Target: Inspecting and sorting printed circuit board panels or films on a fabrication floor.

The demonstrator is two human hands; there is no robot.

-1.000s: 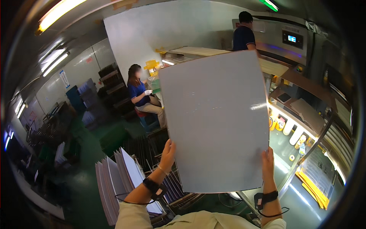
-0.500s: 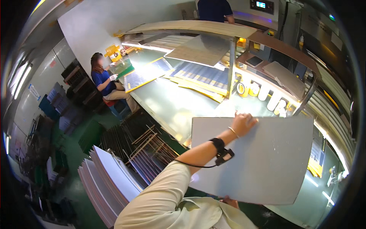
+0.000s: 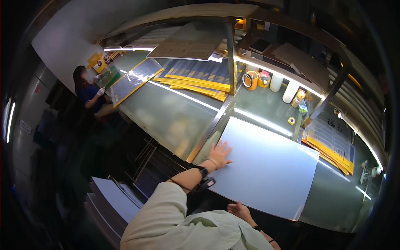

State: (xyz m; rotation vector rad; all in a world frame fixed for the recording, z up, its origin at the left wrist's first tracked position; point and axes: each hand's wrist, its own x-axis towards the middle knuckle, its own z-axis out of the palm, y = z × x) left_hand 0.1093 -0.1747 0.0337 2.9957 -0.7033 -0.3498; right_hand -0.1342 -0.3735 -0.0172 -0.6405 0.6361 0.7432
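A large pale grey, blank rectangular panel (image 3: 266, 171) lies on the workbench, its front edge at the bench's near side. Over the panel's left edge, my left hand (image 3: 219, 156) is spread out with its fingers apart, partly on the surface. It grips nothing. My right hand (image 3: 239, 210) is at the panel's front edge, fingers stretched out, palm partly turned up. Whether its fingertips touch the edge I cannot tell. A metal strip (image 3: 210, 134) runs across the bench to the left of the panel.
Behind the panel stand tape rolls (image 3: 251, 80), white cylinders (image 3: 290, 91) and a small yellow roll (image 3: 291, 121). Yellow-edged framed sheets (image 3: 333, 141) lie to the right, more sheets (image 3: 196, 81) at back left. Upright panels (image 3: 112, 196) lean at lower left. A gloved person (image 3: 89, 93) sits at far left.
The panel has come down from a raised, tilted position onto the bench. My left hand has let go of its top edge and moved left and down; my right hand has come out from under it.
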